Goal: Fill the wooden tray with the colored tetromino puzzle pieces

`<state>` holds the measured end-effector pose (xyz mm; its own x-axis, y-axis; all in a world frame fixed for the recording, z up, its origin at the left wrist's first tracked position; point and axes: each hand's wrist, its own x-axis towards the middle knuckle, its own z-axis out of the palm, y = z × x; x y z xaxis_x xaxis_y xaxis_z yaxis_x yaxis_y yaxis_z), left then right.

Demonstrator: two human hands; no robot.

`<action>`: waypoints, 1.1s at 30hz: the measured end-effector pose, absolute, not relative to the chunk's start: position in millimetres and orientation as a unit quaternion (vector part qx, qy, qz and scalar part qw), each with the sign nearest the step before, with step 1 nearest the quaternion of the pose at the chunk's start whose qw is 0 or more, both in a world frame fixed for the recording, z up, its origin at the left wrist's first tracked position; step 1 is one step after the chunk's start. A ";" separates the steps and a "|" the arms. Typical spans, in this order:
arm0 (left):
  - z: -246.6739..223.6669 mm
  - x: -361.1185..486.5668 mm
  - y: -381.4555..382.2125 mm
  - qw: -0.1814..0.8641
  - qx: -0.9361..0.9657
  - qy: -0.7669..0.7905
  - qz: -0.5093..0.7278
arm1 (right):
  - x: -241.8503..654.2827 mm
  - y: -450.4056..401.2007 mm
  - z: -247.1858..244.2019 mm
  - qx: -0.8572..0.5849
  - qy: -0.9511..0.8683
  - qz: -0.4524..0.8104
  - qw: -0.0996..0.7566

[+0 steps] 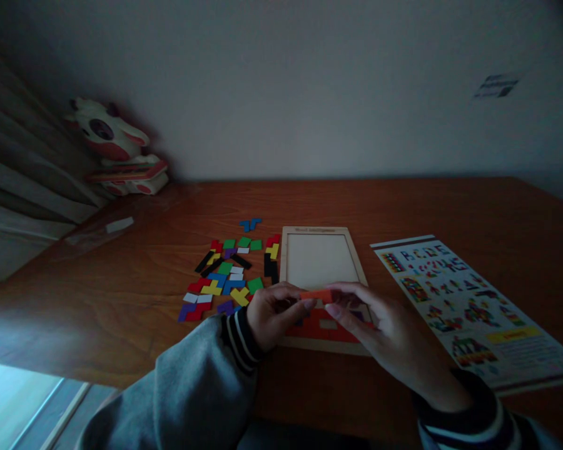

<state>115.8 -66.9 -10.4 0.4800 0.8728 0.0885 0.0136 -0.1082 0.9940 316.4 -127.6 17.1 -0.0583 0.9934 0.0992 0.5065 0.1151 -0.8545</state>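
Between the fingertips of both hands I hold an orange puzzle piece (316,295), raised over the lower part of a wooden puzzle tray (286,250). My left hand (276,311) pinches its left end and my right hand (380,322) pinches its right end. Inside the tray's lower end lie red pieces (342,332) and a white one (328,324), partly hidden by my hands. The upper part of the tray shows its pale base. Left of the tray, many coloured pieces (211,287) are spread on the table, some close to my left hand.
A printed pattern sheet (455,294) lies right of the tray on the brown wooden table (141,262). Two blue pieces (250,224) sit apart at the back. At the far left stands a cow-shaped toy (117,147) beside a curtain (23,150). A wall rises behind the table.
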 end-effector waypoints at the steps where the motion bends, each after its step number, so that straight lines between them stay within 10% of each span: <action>1: -11.4 116.0 -67.7 0.571 0.647 0.342 0.372 | 313.1 -126.4 18.2 -0.568 -0.651 0.334 0.376; 8: -9.0 110.7 -66.8 0.547 0.669 0.360 0.352 | 306.3 -118.3 20.6 -0.565 -0.646 0.311 0.409; 18: 1.2 39.8 1.0 0.011 0.841 0.485 0.239 | 333.5 -119.0 -3.6 -0.647 -0.557 0.288 0.434; 33: -19.2 34.7 12.6 -0.031 0.853 0.488 0.183 | 343.9 -119.8 2.9 -0.647 -0.522 0.252 0.495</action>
